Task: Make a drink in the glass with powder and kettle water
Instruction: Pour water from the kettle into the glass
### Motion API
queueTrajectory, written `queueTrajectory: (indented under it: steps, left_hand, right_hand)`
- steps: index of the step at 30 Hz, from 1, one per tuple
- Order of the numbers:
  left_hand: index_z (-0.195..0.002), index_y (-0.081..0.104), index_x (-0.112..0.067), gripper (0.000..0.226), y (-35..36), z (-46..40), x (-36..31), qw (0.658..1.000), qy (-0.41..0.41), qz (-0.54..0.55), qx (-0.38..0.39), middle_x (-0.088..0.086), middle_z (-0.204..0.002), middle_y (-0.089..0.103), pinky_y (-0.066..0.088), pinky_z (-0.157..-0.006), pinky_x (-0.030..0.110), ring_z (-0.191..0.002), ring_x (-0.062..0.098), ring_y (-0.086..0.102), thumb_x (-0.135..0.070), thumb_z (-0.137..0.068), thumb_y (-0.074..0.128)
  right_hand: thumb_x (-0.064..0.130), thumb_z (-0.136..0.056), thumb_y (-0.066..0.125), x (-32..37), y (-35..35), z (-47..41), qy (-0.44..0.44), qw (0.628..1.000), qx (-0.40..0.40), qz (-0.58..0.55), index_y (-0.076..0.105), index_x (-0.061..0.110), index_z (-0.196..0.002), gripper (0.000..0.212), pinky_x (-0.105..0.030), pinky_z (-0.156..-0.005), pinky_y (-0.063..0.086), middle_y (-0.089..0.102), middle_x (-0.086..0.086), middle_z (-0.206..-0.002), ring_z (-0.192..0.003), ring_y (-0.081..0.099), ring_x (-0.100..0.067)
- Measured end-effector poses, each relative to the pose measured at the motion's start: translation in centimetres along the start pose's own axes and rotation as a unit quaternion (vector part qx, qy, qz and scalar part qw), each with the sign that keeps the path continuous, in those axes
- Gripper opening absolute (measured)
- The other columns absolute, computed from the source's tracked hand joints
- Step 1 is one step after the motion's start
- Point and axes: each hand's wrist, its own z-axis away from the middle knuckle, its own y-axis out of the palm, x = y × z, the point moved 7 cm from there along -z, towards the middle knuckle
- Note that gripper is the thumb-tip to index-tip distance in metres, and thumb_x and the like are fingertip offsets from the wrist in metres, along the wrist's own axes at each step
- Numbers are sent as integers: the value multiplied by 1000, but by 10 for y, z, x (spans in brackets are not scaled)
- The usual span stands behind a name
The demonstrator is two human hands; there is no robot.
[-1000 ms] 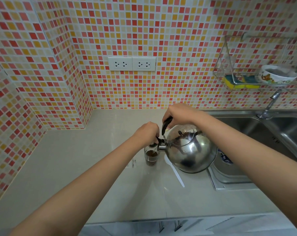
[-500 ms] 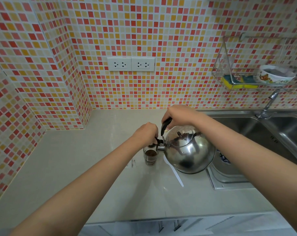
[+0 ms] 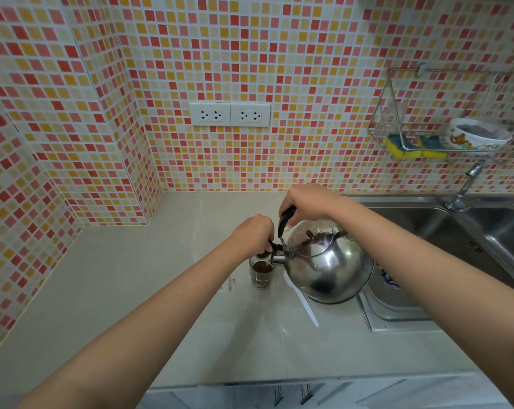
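Note:
A small clear glass (image 3: 261,275) stands on the pale counter (image 3: 131,290) with brown liquid in it. A shiny steel kettle (image 3: 329,267) is tilted left, its spout right over the glass rim. My right hand (image 3: 305,203) grips the kettle's black handle from above. My left hand (image 3: 254,233) pinches the black spout cap just above the glass, holding it up. A white plastic spoon (image 3: 304,305) lies on the counter, partly under the kettle.
A steel double sink (image 3: 426,228) with a tap (image 3: 465,187) sits to the right. A wire wall rack (image 3: 397,128) holds yellow sponges and a bowl (image 3: 476,134). Two wall sockets (image 3: 229,114) sit on the tiled wall. The wall corner juts out at the left.
The kettle stays tilted over the glass with both hands in place. The brown liquid in the glass stands a little higher than before.

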Motion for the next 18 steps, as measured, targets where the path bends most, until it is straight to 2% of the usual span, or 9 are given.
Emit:
queueTrajectory:
  steps: [9, 14, 18]
  left_hand:
    - [-116, 71, -5, 31, -9, 0, 3, 1000, 7, 18, -19, 15, -113, 70, 56, -87, 37, -100, 31, 67, -12, -86, 70]
    - [-117, 70, -3, 33, -30, -7, 0, 996, 22, 62, -54, 15, -117, 70, 51, -86, 31, -104, 29, 66, -12, -85, 71]
    - [-120, 69, -4, 34, -48, -23, -4, 994, 27, 83, -68, 13, -118, 70, 49, -87, 29, -107, 27, 65, -13, -86, 70]
  right_hand:
    - [30, -77, 75, -15, -7, 9, 15, 998, -31, -54, 74, 27, -98, 21, -23, -57, 44, 71, 12, -83, -74, 61, -11]
    - [25, -76, 76, -37, -22, 19, 39, 991, -52, -115, 74, 23, -95, 19, -35, -70, 53, 72, 8, -84, -77, 64, -13]
    - [21, -77, 75, -62, -38, 25, 65, 983, -81, -153, 74, 20, -95, 18, -35, -71, 53, 72, 4, -84, -78, 64, -16]
